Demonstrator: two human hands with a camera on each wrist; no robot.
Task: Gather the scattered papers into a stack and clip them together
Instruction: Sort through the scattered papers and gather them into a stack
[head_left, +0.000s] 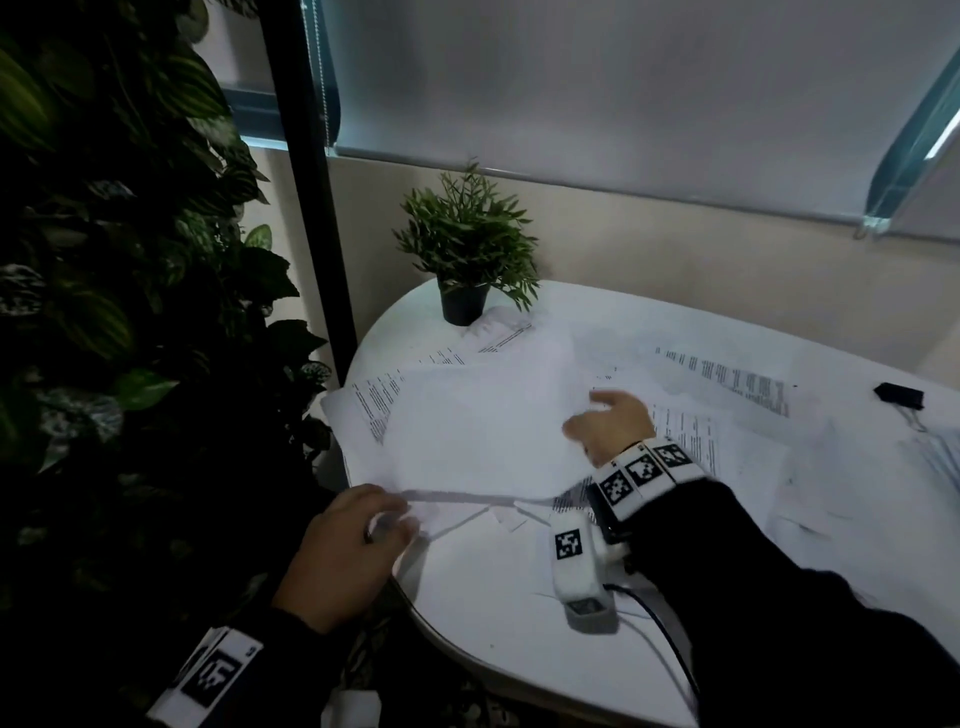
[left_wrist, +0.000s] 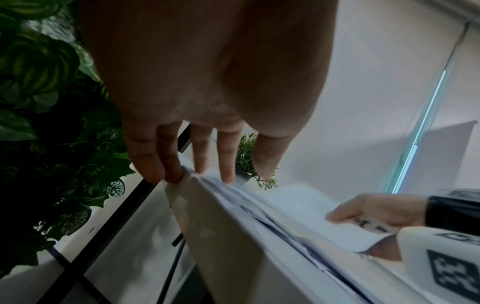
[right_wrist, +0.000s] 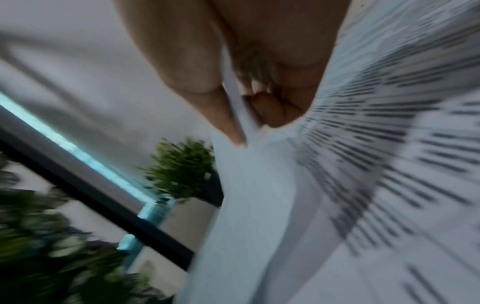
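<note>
Printed white papers lie scattered over a round white table (head_left: 493, 597). My left hand (head_left: 363, 530) grips the near left corner of a loose bundle of sheets (head_left: 483, 431), lifted slightly off the table; its fingertips (left_wrist: 226, 176) sit along the bundle's edge (left_wrist: 233, 236). My right hand (head_left: 597, 415) pinches the bundle's right edge, thumb against fingers on a white sheet (right_wrist: 254, 195). More printed sheets (head_left: 727, 374) lie flat to the right, under the right wrist. A black binder clip (head_left: 898, 396) sits on the table at the far right, away from both hands.
A small potted plant (head_left: 467, 260) stands at the table's back edge, just beyond the papers. A dark wall of foliage (head_left: 104, 312) and a black post (head_left: 311, 208) border the left side. A beige wall runs behind. A cable (head_left: 665, 639) trails off the front.
</note>
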